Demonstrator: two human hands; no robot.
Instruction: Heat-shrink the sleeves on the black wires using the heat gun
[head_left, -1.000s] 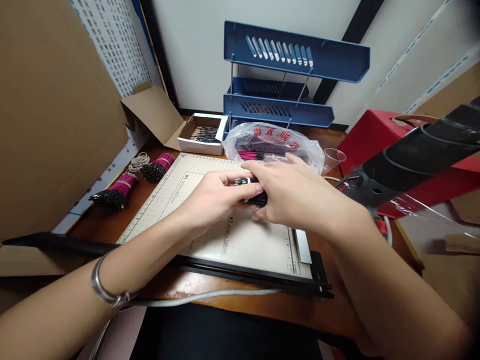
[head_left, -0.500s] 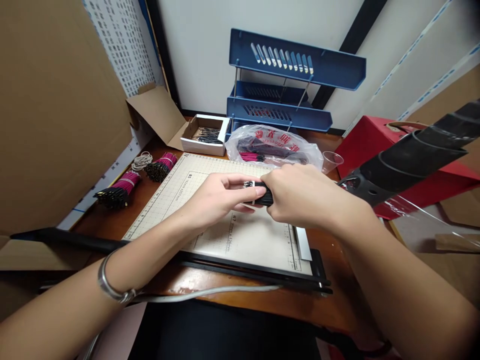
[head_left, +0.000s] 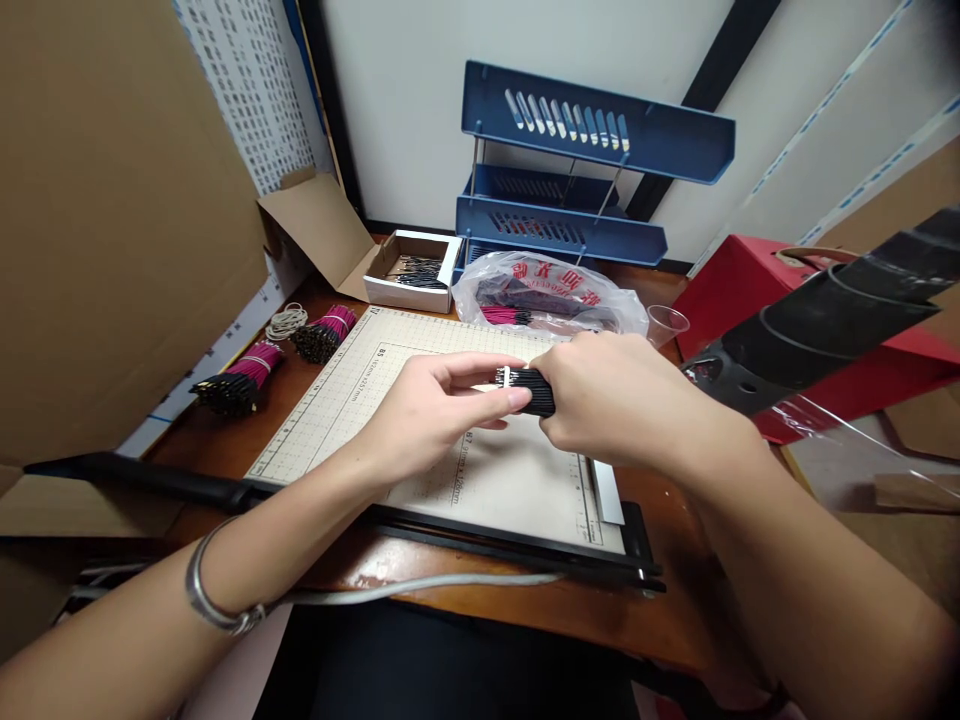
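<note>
Both hands hold a bundle of thin black sticks (head_left: 538,393) over the cream gridded board of a paper cutter (head_left: 420,500). A white band goes round the bundle near its light-tipped left end. My left hand (head_left: 442,405) pinches that end, thumb in front and fingers behind. Closed round the right end is my right hand (head_left: 600,395), its fingers curled and that end hidden inside them.
Two pink-and-black bundles (head_left: 238,380) and white rubber bands (head_left: 286,322) lie at left. Behind stand an open box of black sticks (head_left: 411,270), a plastic bag (head_left: 551,290) and a blue rack (head_left: 592,120). At right are a red box (head_left: 750,290) and a black tube (head_left: 825,320).
My right hand has shifted slightly right and down. More of the black bundle shows between the hands, and my left thumb sits a little lower on it.
</note>
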